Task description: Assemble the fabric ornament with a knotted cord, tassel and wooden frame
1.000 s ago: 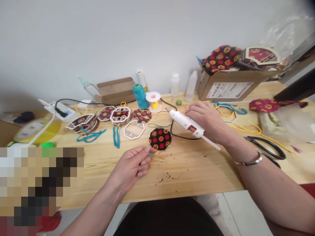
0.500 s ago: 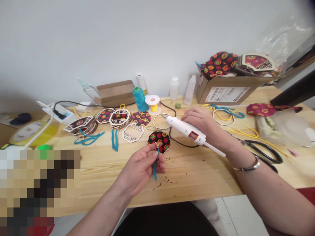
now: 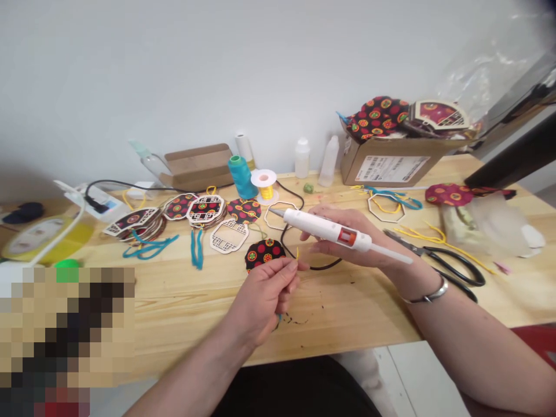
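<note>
My left hand [image 3: 271, 289] is closed in a pinch, with the short end of a yellow cord [image 3: 297, 253] sticking up from the fingertips. A bit of blue tassel shows under that hand; the rest is hidden. Just behind the knuckles lies a black floral fabric disc [image 3: 266, 250], partly covered by the fingers. My right hand [image 3: 365, 226] grips a white hot glue gun [image 3: 315, 226], its grey nozzle pointing left above the bench and a clear glue stick jutting from its back. A thin octagonal ring [image 3: 267, 215] lies under the nozzle, beside a pale lattice frame [image 3: 229, 236].
Behind are a blue thread cone [image 3: 242, 176], a yellow cord spool [image 3: 263, 179] and two white bottles. Finished lattice ornaments [image 3: 206, 209] lie left. Black-handled scissors [image 3: 452, 263] and a cardboard box [image 3: 391, 162] of fabric pieces stand right. A black cable runs behind my hands.
My left hand has turned over and moved slightly right, raising the yellow cord end while the tassel has dropped mostly out of sight. The glue gun has come lower and closer to it.
</note>
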The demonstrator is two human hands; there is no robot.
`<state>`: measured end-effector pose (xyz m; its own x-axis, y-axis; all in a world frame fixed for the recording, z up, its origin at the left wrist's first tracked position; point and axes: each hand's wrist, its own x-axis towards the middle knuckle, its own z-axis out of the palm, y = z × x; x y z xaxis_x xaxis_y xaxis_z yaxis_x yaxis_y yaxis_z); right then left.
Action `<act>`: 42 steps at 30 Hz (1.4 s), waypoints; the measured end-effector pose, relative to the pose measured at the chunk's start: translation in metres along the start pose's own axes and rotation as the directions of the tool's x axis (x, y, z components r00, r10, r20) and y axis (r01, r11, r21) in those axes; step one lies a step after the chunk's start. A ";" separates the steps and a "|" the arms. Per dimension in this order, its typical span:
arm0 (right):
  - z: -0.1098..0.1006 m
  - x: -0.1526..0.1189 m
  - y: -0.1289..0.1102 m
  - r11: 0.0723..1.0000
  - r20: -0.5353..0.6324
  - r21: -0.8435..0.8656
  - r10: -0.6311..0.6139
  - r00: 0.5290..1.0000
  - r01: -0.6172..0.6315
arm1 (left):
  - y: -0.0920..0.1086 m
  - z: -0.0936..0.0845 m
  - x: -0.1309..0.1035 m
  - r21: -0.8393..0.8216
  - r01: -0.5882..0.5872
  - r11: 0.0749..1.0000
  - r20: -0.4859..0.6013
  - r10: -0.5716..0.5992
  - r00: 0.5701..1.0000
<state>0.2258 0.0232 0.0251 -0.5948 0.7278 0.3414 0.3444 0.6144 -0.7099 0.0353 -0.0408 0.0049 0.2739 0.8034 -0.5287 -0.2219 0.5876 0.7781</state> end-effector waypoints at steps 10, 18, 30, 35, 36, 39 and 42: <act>0.005 0.001 -0.002 0.987 0.158 0.158 0.011 0.987 -0.036 | -0.004 0.006 -0.001 -0.015 0.016 1.000 0.050 -0.015 0.999; 0.007 -0.002 -0.001 0.964 0.199 0.240 0.069 0.978 -0.117 | -0.006 0.008 0.000 -0.004 0.019 1.000 0.049 -0.018 0.999; 0.003 0.000 -0.003 0.988 0.195 0.133 0.055 0.979 -0.082 | -0.006 0.003 -0.004 0.286 -0.090 0.954 0.008 0.092 0.996; -0.019 -0.001 0.015 0.945 -0.241 -0.231 0.174 0.955 -0.230 | -0.014 -0.036 -0.021 0.836 -0.406 0.369 0.115 0.606 0.787; -0.025 -0.002 0.019 0.888 -0.355 -0.368 0.141 0.924 -0.277 | -0.016 -0.046 -0.024 0.887 -0.404 0.225 0.160 0.671 0.724; -0.042 -0.008 0.025 0.646 -0.514 -0.666 -0.033 0.857 -0.374 | -0.024 -0.069 -0.032 0.953 -0.290 -0.085 0.252 0.752 0.609; -0.054 -0.016 0.028 0.477 -0.609 -0.761 -0.295 0.736 -0.439 | -0.029 -0.077 -0.031 0.936 -0.270 -0.224 0.343 0.748 0.568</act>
<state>0.2840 0.0452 0.0333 -0.0967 0.5400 0.8361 0.9785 0.2051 -0.0194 -0.0390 -0.0752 -0.0271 0.3106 0.8632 0.3980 0.8518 -0.4386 0.2864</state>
